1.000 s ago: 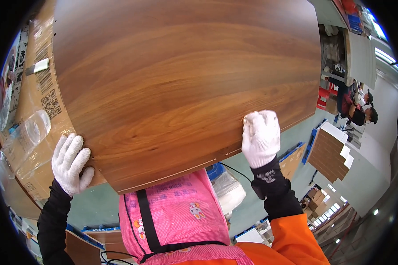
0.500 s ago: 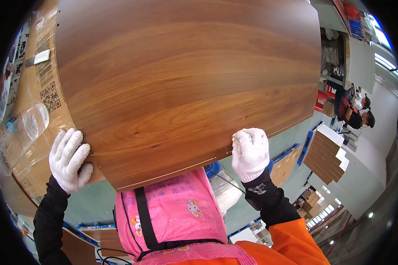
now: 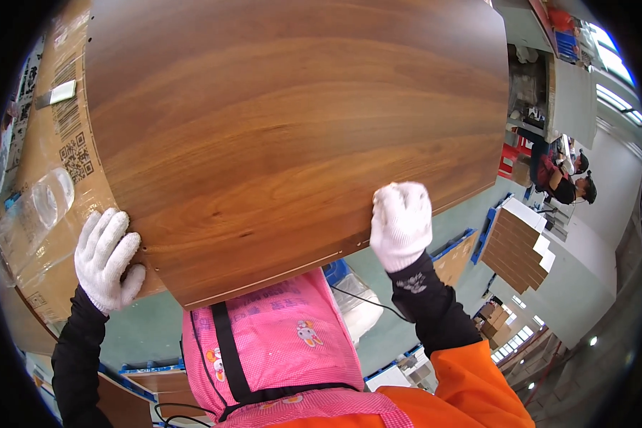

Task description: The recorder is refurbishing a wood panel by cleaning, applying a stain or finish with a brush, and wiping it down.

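A large brown wood-grain panel (image 3: 285,128) lies in front of me, its near edge close to my body. My left hand (image 3: 107,260), in a white knit glove, rests with fingers stretched out on brown cardboard (image 3: 93,196) beside the panel's near left corner. Small holes show along the panel's left and near edges. Over the near edge, right of the middle, my gloved right hand (image 3: 401,225) is closed, knuckles up, above the panel surface. Its fingertips are tucked out of sight, so what they hold, if anything, is hidden.
A putty-knife-like flat tool (image 3: 57,94) and clear plastic wrap (image 3: 46,200) lie on the cardboard at left. My pink apron (image 3: 271,342) touches the panel's near edge. Stacked brown boards (image 3: 513,246) stand on the right; two people (image 3: 567,178) are farther off.
My right hand has slid slightly farther onto the panel, its fingers more curled. A small pale fleck on the panel beside it no longer shows. My left hand stays beside the corner.
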`<state>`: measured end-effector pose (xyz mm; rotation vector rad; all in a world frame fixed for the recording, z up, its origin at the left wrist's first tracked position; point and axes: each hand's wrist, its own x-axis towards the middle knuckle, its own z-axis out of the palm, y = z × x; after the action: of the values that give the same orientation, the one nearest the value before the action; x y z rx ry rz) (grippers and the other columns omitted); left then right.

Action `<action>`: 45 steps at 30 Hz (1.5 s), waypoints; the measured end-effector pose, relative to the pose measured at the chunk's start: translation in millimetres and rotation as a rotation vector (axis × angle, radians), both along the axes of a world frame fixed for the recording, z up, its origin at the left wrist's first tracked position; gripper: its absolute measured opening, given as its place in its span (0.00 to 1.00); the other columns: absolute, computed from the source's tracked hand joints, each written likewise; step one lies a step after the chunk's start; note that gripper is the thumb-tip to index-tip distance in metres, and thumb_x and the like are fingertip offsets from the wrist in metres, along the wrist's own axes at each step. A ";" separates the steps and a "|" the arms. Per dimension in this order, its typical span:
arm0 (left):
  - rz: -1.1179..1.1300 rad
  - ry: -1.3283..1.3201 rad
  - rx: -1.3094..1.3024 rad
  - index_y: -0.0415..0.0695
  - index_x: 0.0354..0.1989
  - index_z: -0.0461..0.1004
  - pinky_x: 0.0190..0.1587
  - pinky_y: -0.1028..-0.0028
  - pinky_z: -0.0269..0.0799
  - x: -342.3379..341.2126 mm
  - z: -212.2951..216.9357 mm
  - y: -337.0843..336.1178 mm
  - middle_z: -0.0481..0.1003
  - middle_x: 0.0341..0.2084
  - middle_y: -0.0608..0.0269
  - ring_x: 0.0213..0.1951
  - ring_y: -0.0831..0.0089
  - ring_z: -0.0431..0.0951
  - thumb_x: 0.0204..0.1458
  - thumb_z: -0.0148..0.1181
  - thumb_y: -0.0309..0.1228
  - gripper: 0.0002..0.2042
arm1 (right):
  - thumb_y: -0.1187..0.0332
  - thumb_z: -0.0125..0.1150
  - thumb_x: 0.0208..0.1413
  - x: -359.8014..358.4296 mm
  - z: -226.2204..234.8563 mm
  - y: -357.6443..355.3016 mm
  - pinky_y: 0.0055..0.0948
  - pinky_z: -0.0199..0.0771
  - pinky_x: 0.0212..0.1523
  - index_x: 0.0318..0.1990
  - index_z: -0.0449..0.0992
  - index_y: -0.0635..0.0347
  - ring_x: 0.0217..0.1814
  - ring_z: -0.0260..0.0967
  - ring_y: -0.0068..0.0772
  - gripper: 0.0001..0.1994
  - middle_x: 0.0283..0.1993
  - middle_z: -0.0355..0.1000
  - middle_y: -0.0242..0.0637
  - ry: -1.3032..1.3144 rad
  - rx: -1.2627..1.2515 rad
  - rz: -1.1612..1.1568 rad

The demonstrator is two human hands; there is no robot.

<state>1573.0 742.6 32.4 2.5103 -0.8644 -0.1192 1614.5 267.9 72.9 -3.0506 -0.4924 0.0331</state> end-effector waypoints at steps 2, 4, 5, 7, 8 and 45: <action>-0.002 -0.003 -0.014 0.41 0.51 0.75 0.63 0.40 0.66 -0.1 -3.7 -0.4 0.74 0.56 0.42 0.59 0.39 0.74 0.31 0.67 0.29 0.30 | 0.74 0.66 0.47 22.8 -7.3 -8.5 0.44 0.69 0.42 0.36 0.75 0.55 0.43 0.69 0.47 0.08 0.38 0.67 0.41 -0.046 0.007 -0.049; -0.006 -0.011 -0.027 0.40 0.51 0.75 0.63 0.40 0.66 -0.1 -5.3 -0.5 0.74 0.56 0.42 0.59 0.39 0.74 0.31 0.67 0.29 0.30 | 0.74 0.66 0.48 14.9 -4.1 -5.0 0.44 0.69 0.42 0.36 0.75 0.56 0.42 0.69 0.48 0.08 0.39 0.67 0.42 -0.027 -0.020 -0.070; -0.002 0.000 -0.009 0.40 0.52 0.75 0.63 0.40 0.66 -1.8 -2.3 1.0 0.74 0.57 0.42 0.60 0.39 0.74 0.31 0.67 0.29 0.31 | 0.73 0.66 0.48 8.4 -2.8 -0.9 0.44 0.69 0.42 0.37 0.75 0.57 0.42 0.69 0.48 0.08 0.39 0.67 0.42 -0.005 -0.034 -0.089; 0.005 0.010 0.007 0.40 0.52 0.75 0.63 0.39 0.66 -2.2 0.2 2.6 0.74 0.57 0.41 0.60 0.39 0.74 0.31 0.67 0.30 0.31 | 0.72 0.66 0.48 -16.5 4.1 9.2 0.43 0.69 0.42 0.38 0.76 0.57 0.42 0.69 0.48 0.09 0.39 0.68 0.43 0.120 0.001 -0.055; -0.001 0.009 0.002 0.40 0.53 0.74 0.63 0.39 0.66 -1.7 -0.3 1.4 0.73 0.58 0.42 0.60 0.39 0.74 0.31 0.67 0.30 0.32 | 0.71 0.66 0.48 -24.0 3.2 13.1 0.43 0.69 0.42 0.38 0.76 0.56 0.42 0.69 0.47 0.09 0.39 0.68 0.43 0.101 -0.003 -0.026; -0.005 -0.019 0.009 0.39 0.53 0.74 0.65 0.41 0.65 0.7 -5.5 -6.2 0.73 0.58 0.41 0.60 0.39 0.73 0.35 0.65 0.26 0.29 | 0.65 0.61 0.47 -38.6 -30.2 195.5 0.38 0.67 0.30 0.32 0.74 0.48 0.31 0.66 0.33 0.05 0.28 0.62 0.30 0.042 0.381 0.067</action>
<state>1573.7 736.3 26.9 2.5213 -0.8799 -0.1009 1575.8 463.5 42.7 -2.6566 -0.5286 0.0043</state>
